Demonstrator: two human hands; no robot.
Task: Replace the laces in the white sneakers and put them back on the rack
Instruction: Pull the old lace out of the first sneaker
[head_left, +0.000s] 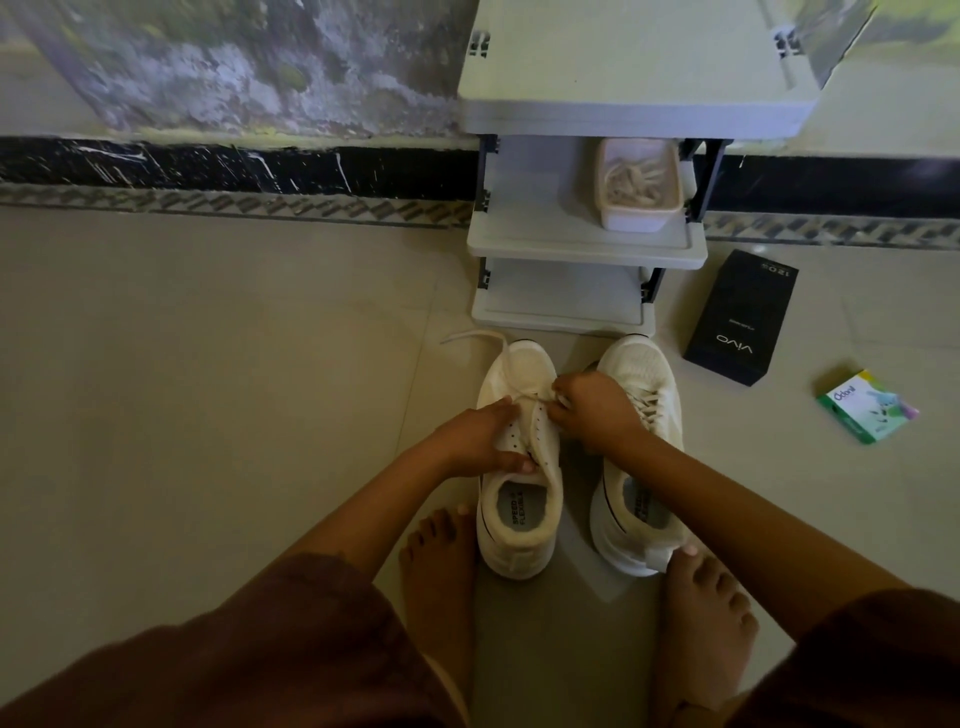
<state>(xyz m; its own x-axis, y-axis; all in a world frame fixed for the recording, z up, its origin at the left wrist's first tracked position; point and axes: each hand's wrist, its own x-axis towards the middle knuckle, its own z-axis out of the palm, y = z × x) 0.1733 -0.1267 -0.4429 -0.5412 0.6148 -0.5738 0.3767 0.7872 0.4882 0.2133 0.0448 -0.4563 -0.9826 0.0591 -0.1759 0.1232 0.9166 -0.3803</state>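
Two sneakers stand side by side on the floor (234, 364) just before me, toes pointing far toward the rack (582, 244), heels near my bare feet. The right sneaker (641, 364) looks fully laced; the left sneaker (519, 551) is the one in hand.

Its long axis runs straight near to far, so the eyelet rows climb toward me from the toe. Only the far end of those rows seems threaded; the nearer holes show bare. The lace (483, 336) crosses there, and one loose end trails far and left past the toe onto the floor.

My left hand (478, 436) comes in from the left and grips the shoe's left flank, fingers at the far eyelets, thumb near the collar, steadying it. My right hand (592, 410) reaches across over the right sneaker, wrist bent left, fingers curled and pinching the lace at the far crossing. I judge it the nearer hand to the working end. The trailing end lies on the left hand's side.

The next eyelets lie nearer than both hands, so I expect the threading to work back toward me.

A tub (639, 218) of laces sits on the rack's middle shelf.
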